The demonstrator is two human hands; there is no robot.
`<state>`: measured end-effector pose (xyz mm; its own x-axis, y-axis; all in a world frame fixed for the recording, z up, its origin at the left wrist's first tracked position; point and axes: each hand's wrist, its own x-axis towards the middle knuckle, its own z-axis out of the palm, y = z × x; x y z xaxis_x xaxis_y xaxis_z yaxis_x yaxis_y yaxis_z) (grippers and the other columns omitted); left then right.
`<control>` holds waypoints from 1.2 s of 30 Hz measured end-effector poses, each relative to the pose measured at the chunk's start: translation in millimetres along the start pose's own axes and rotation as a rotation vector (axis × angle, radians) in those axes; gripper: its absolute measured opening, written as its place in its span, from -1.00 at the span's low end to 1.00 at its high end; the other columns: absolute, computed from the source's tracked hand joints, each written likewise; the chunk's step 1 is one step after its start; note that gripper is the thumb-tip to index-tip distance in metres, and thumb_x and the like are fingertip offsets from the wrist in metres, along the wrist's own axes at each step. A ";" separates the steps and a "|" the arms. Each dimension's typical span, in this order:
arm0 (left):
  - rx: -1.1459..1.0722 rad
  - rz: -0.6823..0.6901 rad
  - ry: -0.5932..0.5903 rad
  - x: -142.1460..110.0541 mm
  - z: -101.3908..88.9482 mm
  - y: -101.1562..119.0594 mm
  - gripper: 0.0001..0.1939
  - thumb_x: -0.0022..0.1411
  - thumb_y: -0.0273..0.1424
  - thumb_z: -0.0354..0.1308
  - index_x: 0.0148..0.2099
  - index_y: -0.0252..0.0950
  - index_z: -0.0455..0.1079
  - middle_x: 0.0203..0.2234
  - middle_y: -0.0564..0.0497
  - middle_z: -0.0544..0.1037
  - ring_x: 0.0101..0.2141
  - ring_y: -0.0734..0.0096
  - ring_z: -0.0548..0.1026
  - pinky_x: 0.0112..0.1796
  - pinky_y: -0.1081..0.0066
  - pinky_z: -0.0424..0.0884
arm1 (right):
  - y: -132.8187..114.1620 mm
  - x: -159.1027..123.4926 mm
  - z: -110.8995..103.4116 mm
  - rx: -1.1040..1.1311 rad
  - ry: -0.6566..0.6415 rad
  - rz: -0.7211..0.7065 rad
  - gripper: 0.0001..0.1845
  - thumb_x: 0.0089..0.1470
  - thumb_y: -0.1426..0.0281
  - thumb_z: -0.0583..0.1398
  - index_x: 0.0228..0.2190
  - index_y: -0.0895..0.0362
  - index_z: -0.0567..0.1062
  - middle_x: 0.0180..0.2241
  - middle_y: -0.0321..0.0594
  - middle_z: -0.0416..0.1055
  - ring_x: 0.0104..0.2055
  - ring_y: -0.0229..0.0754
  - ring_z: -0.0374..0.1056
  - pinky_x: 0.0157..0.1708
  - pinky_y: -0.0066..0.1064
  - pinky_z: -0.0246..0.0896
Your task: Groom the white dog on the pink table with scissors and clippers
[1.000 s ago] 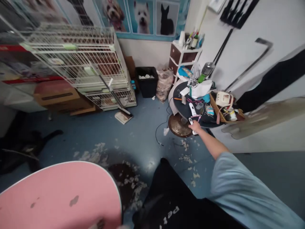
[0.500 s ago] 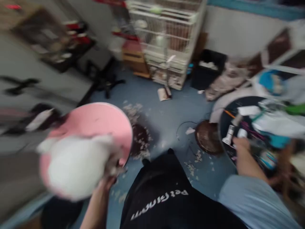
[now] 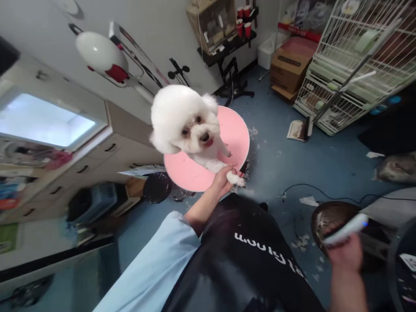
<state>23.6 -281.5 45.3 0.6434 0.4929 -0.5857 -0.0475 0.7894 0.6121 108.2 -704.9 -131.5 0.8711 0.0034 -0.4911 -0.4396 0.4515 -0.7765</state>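
Observation:
A fluffy white dog [image 3: 183, 115] is on a round pink table [image 3: 235, 130], its face turned up toward me. My left hand [image 3: 224, 180] is closed around one of the dog's front paws at the table's near edge. The dog's other front paw rests on the pink top. At the lower right, my right hand [image 3: 346, 251] grips a white hair clipper [image 3: 347, 229] with a small blue light; motion blurs it. That hand is above the floor, apart from the dog.
A dark round tabletop [image 3: 403, 260] is at the right edge. A brown round stool [image 3: 331, 216], a black cord [image 3: 320, 197] and fur clippings lie along the floor. White wire cages [image 3: 351, 86] and a cardboard box [image 3: 289, 65] stand behind. A wall-mounted dryer [image 3: 100, 54] hangs at left.
My view has swung left toward the dog. My right hand has come away from the cluttered dark table with the clipper in it. The dog's face now points at me.

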 end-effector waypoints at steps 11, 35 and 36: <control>-0.167 0.145 -0.227 -28.5 -59.9 82.6 -0.93 0.22 -0.48 0.31 -0.25 -0.34 0.47 -0.45 -0.05 0.59 -0.32 0.28 0.64 -0.05 0.26 0.53 | 75.1 -133.1 254.5 -0.086 -0.482 0.275 -0.27 -0.30 -0.19 0.49 -0.24 0.07 0.59 -0.40 -0.22 0.64 -0.45 -0.12 0.55 -0.49 -0.33 0.52; -0.392 0.160 -0.363 -47.4 -78.3 167.4 -0.63 0.40 -0.59 0.09 -0.48 -0.27 0.18 -0.77 0.27 -0.07 -0.76 0.65 -0.03 -0.53 0.56 0.29 | 95.1 -233.7 401.0 -0.063 -0.617 -0.476 -0.23 -0.30 -0.03 0.57 -0.19 -0.07 0.32 -0.10 -0.22 0.65 -0.50 -0.23 0.46 -0.47 -0.38 0.39; -0.389 0.165 -0.363 -48.2 -80.0 168.7 -0.58 0.40 -0.59 0.09 -0.52 -0.27 0.12 -0.77 0.26 -0.08 -0.77 0.66 -0.03 -0.53 0.56 0.28 | 98.0 -235.2 404.1 -0.065 -0.613 -0.476 -0.21 -0.31 -0.06 0.57 -0.19 -0.07 0.31 -0.10 -0.22 0.65 -0.49 -0.21 0.48 -0.48 -0.37 0.40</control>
<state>-76.5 -142.8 134.3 0.8222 0.5179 -0.2361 -0.4040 0.8232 0.3989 -51.2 -300.8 67.4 0.9266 0.3235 0.1916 0.0162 0.4748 -0.8799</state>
